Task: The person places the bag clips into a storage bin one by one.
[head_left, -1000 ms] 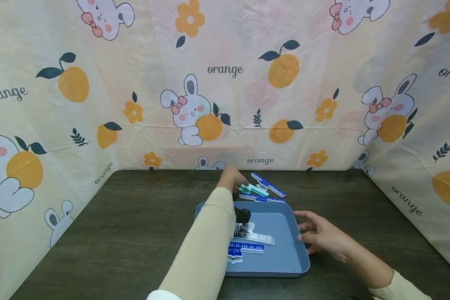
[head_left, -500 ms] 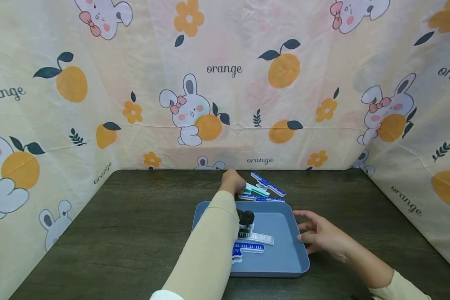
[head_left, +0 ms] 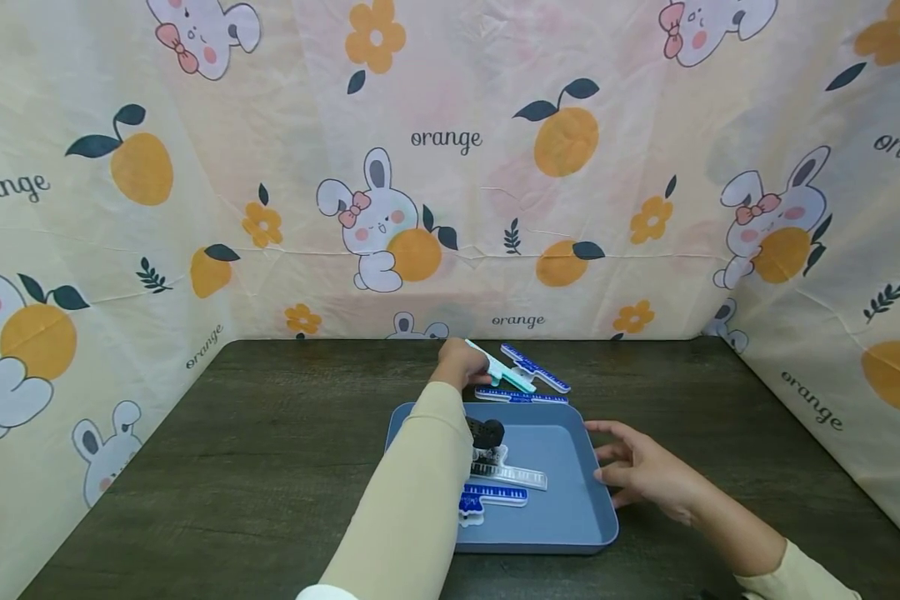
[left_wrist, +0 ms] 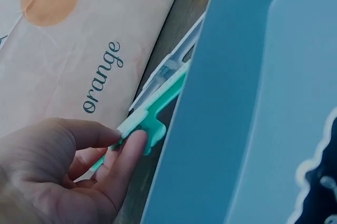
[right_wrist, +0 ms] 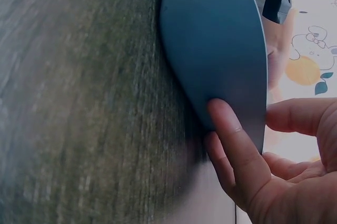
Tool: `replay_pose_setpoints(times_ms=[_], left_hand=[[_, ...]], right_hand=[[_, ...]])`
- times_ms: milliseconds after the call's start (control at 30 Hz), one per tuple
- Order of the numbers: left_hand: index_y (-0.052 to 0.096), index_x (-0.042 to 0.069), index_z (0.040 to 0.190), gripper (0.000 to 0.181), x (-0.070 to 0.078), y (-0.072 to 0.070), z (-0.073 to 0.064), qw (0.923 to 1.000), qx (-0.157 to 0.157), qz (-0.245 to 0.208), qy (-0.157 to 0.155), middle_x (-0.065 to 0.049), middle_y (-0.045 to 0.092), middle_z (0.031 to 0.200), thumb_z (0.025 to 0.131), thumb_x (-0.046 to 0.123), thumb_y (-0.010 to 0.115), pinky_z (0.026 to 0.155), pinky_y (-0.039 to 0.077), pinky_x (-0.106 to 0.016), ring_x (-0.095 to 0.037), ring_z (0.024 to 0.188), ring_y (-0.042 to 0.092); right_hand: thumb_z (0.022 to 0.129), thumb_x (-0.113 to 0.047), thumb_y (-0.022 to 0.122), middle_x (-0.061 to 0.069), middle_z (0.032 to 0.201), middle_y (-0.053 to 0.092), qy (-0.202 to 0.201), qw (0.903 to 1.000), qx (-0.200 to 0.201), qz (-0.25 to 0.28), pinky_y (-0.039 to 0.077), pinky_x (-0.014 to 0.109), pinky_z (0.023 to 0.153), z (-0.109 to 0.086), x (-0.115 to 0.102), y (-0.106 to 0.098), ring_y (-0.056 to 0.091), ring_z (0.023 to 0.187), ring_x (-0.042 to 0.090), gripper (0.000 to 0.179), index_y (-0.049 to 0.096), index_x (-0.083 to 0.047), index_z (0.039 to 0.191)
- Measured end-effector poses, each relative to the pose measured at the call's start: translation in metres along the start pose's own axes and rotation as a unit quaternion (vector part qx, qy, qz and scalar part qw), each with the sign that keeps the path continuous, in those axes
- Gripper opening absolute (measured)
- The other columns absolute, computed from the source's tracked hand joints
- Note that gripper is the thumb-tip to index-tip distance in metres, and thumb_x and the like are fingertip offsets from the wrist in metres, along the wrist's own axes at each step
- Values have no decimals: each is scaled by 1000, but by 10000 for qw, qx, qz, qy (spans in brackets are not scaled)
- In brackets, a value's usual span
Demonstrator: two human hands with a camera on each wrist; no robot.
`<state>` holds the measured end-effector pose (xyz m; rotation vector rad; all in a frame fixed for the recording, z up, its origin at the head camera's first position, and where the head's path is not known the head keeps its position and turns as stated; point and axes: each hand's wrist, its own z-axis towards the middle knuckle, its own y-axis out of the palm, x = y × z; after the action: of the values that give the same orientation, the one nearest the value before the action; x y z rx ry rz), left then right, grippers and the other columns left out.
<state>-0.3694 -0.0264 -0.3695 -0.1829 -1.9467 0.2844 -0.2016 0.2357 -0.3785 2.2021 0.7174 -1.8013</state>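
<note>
Behind the tray, my left hand [head_left: 461,364] pinches a mint-green clip [left_wrist: 152,124] by one end between thumb and fingers. The clip is tilted, its other end near the blue-and-white clips. One such blue clip [head_left: 536,368] lies slanted beside it, another [head_left: 522,396] along the tray's back edge. My right hand [head_left: 648,471] rests its fingertips against the outer right side of the blue-grey tray [head_left: 570,517]; in the right wrist view its fingers [right_wrist: 224,114] touch the wall. In the tray lie a clear clip [head_left: 521,477] and a blue clip [head_left: 506,496], partly behind my left sleeve.
A black object [head_left: 487,433] shows in the tray beside my left forearm, partly hidden. The dark wooden table [head_left: 270,467] extends on both sides of the tray. A printed cloth backdrop [head_left: 480,250] rises at its back edge and sides.
The mint-green clip has swung up at its left end in my left hand and now stands at a steeper slant. My right hand stays at the tray's side.
</note>
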Motion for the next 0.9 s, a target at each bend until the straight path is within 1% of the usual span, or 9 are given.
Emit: replay_pose_setpoints(times_ms=[67, 133, 267, 367, 433, 567, 767, 800, 900], left_hand=[[44, -9, 137, 57, 1, -3, 1, 9998, -71, -177, 27, -26, 54, 114, 82, -11, 61, 56, 56, -26, -15, 46, 60], [46, -10, 134, 54, 2, -6, 1, 9997, -106, -197, 89, -23, 56, 105, 82, -11, 61, 59, 57, -27, -15, 47, 60], [57, -12, 117, 36, 6, -11, -1, 9996, -150, -104, 202, -21, 60, 94, 82, -9, 61, 69, 58, -32, -15, 48, 62], [61, -11, 104, 24, 9, -15, -5, 9992, -196, 6, 339, -20, 62, 92, 80, -8, 61, 75, 57, -36, -15, 48, 63], [62, -10, 99, 19, 11, -17, -10, 9987, -230, 46, 449, -20, 61, 91, 79, -8, 61, 77, 57, -38, -15, 49, 63], [60, -7, 88, 9, 16, -21, -21, 9971, -337, -20, 685, -20, 61, 89, 79, -9, 61, 81, 56, -40, -16, 50, 63], [63, -11, 91, 10, 22, -27, -32, 9941, -672, -10, 851, -19, 63, 85, 81, -8, 60, 88, 53, -44, -16, 52, 63], [63, -12, 92, 11, 23, -28, -33, 9936, -729, 48, 859, -18, 64, 84, 82, -8, 60, 88, 53, -44, -16, 53, 63], [65, -9, 83, 5, 27, -29, -37, 9911, -853, 278, 979, -16, 64, 80, 81, -7, 60, 81, 56, -40, -16, 53, 64]], right_hand=[[91, 2, 60, 27, 120, 57, -3, 10000, 16, -9, 57, 49, 70, 0, -1, 1, 66, 93, 33, 76, 13, 7, 149], [90, 2, 60, 27, 120, 58, -5, 10000, 31, -15, 57, 49, 69, -1, -2, 2, 66, 93, 33, 76, 13, 7, 149], [90, 2, 60, 28, 120, 58, 27, 10000, 65, -28, 57, 49, 69, -2, -3, 4, 67, 93, 33, 76, 13, 8, 149], [90, 2, 60, 27, 120, 58, 55, 9999, 88, -49, 57, 49, 69, -2, -3, 4, 67, 92, 33, 76, 13, 7, 149], [90, 2, 60, 27, 120, 58, 61, 9999, 93, -53, 57, 49, 69, -2, -3, 5, 67, 92, 33, 76, 13, 7, 149], [90, 2, 60, 27, 120, 58, 42, 10000, 69, -29, 57, 49, 69, -2, -3, 4, 66, 93, 33, 76, 13, 7, 149], [90, 2, 60, 27, 120, 58, 58, 9999, 96, -77, 57, 49, 69, -2, -3, 4, 67, 93, 33, 76, 13, 7, 149], [90, 2, 60, 28, 120, 57, 57, 9999, 92, -79, 57, 49, 69, -2, -3, 4, 67, 93, 33, 76, 13, 7, 149], [90, 2, 61, 27, 120, 58, 56, 9999, 90, -94, 57, 49, 69, -3, -3, 4, 67, 92, 33, 76, 13, 8, 149]])
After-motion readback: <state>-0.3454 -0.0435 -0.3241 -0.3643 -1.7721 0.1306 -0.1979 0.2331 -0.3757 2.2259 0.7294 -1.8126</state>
